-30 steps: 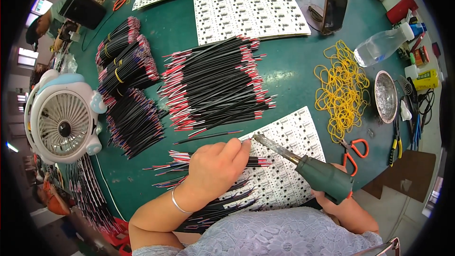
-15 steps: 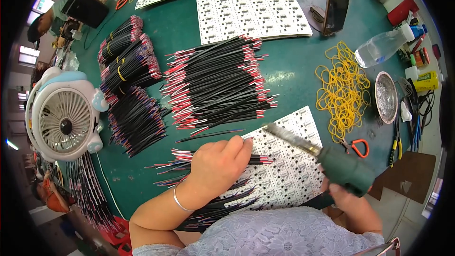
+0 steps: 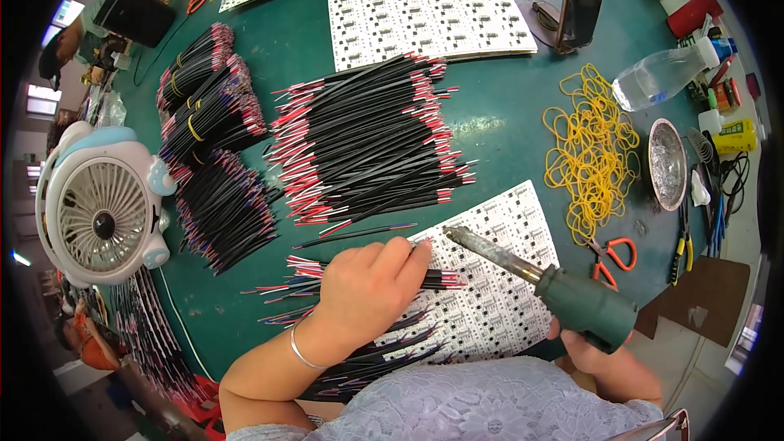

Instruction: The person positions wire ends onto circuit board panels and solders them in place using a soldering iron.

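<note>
My left hand [image 3: 365, 284] is closed in a pinch over the upper left edge of a white circuit board sheet [image 3: 514, 220]. A thin wire end shows faintly at its fingertips; the rest is hidden. Black wires with red and white ends [image 3: 441, 279] lie across the board beneath that hand. My right hand [image 3: 594, 351] is wrapped round a dark green soldering gun [image 3: 590, 306], its fingers partly hidden by the body. The gun's long metal tip [image 3: 490, 251] slants over the board and ends just right of my left fingertips.
A large pile of black wires [image 3: 371, 143] lies beyond the board, with banded bundles [image 3: 208, 118] left of it. Around stand a fan [image 3: 102, 212], yellow rubber bands [image 3: 590, 155], orange-handled pliers [image 3: 612, 260], a metal dish [image 3: 667, 165], a bottle [image 3: 661, 80] and more board sheets [image 3: 429, 8].
The soldering gun has come a little left and nearer to me, its tip now closer to my left fingertips. My left hand keeps its pinch. The whole view has shifted slightly.
</note>
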A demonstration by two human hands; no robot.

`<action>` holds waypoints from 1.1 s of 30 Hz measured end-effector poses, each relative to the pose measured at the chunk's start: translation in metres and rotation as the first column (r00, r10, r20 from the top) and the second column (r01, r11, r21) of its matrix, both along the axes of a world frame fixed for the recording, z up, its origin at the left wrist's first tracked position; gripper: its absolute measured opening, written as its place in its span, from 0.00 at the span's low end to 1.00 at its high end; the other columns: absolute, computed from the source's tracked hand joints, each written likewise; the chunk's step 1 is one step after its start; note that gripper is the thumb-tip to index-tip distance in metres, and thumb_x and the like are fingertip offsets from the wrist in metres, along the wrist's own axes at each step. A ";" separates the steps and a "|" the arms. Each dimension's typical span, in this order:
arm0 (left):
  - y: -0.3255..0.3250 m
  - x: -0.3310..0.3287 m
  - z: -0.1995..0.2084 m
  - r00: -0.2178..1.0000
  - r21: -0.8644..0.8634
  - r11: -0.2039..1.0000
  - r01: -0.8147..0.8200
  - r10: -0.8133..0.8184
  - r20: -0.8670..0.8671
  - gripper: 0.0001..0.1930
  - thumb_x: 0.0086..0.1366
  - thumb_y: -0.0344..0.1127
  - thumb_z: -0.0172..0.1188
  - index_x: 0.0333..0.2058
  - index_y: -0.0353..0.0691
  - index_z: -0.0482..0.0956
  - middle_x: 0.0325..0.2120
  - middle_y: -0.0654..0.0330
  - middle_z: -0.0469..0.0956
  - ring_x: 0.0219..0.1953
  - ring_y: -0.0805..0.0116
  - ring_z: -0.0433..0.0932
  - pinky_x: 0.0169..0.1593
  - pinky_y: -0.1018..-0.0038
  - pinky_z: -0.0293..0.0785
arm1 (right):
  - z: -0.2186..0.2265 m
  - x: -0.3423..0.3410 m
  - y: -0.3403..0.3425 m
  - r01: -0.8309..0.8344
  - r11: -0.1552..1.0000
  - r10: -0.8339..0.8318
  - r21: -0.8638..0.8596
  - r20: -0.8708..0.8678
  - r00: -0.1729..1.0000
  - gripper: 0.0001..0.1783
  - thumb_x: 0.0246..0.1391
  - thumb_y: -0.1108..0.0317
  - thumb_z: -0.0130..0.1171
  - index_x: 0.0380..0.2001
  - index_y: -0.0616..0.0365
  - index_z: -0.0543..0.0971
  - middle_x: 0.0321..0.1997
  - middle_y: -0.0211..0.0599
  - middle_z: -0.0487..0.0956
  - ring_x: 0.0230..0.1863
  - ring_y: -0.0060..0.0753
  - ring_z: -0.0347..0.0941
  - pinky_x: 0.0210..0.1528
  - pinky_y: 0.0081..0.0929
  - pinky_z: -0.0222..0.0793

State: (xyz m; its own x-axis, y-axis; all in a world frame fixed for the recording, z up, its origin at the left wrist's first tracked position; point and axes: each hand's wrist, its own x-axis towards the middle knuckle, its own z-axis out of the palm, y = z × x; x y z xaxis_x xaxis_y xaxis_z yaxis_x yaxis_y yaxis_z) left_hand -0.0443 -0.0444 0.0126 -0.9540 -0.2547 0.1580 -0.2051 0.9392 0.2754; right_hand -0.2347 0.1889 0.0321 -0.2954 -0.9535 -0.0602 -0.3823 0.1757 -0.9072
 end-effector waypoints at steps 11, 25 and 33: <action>-0.001 0.000 -0.001 1.000 0.000 1.000 0.011 -0.011 -0.020 0.14 0.47 0.29 0.58 0.37 0.40 0.80 0.25 0.65 0.71 0.22 0.70 0.73 0.23 0.75 0.67 | -0.002 0.004 -0.010 -0.074 0.997 0.067 -0.017 -0.251 0.966 0.12 0.46 0.69 0.57 0.36 0.57 0.79 0.34 0.34 0.79 0.35 0.40 0.75 0.44 0.36 0.66; 0.000 -0.002 0.001 1.000 -0.011 1.000 0.002 -0.002 -0.009 0.15 0.47 0.28 0.58 0.37 0.40 0.80 0.24 0.64 0.71 0.21 0.69 0.72 0.22 0.74 0.67 | 0.002 0.008 -0.008 0.012 0.999 -0.021 -0.042 -0.222 0.975 0.12 0.49 0.68 0.55 0.37 0.58 0.79 0.28 0.31 0.79 0.29 0.33 0.77 0.38 0.31 0.68; -0.006 -0.001 -0.005 0.995 0.087 0.996 -0.003 0.011 -0.100 0.12 0.46 0.28 0.59 0.33 0.42 0.82 0.23 0.65 0.72 0.20 0.68 0.72 0.22 0.75 0.67 | -0.004 0.006 -0.005 -0.064 0.996 0.046 -0.056 -0.280 0.959 0.10 0.48 0.70 0.54 0.35 0.58 0.79 0.27 0.30 0.79 0.27 0.33 0.76 0.38 0.31 0.68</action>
